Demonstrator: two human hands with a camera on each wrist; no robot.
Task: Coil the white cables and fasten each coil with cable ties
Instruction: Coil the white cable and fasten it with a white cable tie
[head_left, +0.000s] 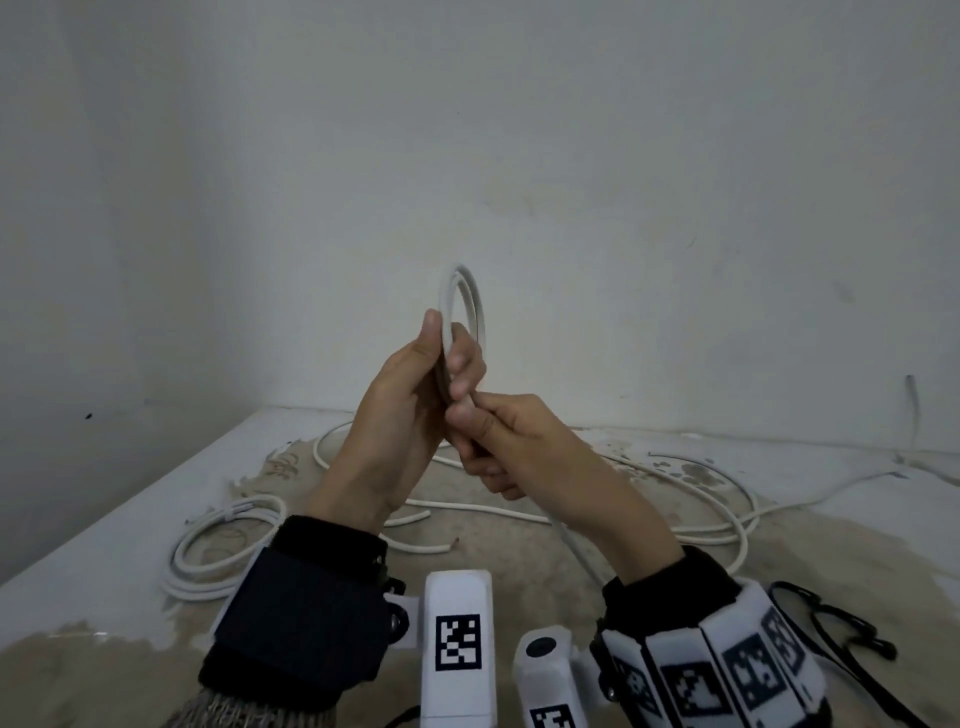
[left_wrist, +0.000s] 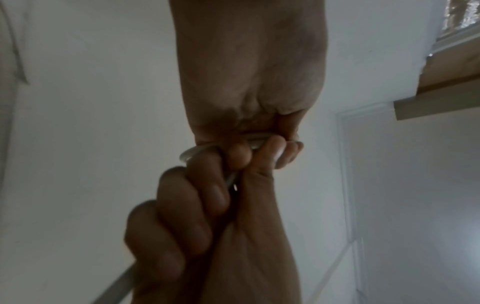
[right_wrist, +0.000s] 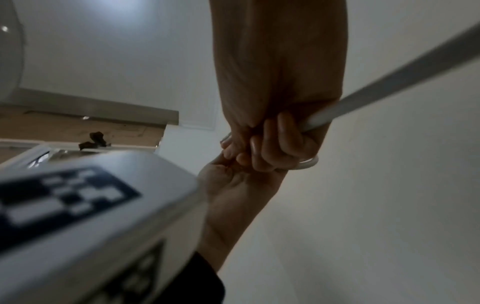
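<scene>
Both hands raised, touching: left hand (head_left: 410, 395) fingers curled; right hand (head_left: 511, 441) fisted below.

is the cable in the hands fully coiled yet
No, partly coiled: the left hand holds a few loops, while the right hand grips uncoiled cable trailing down.
</scene>
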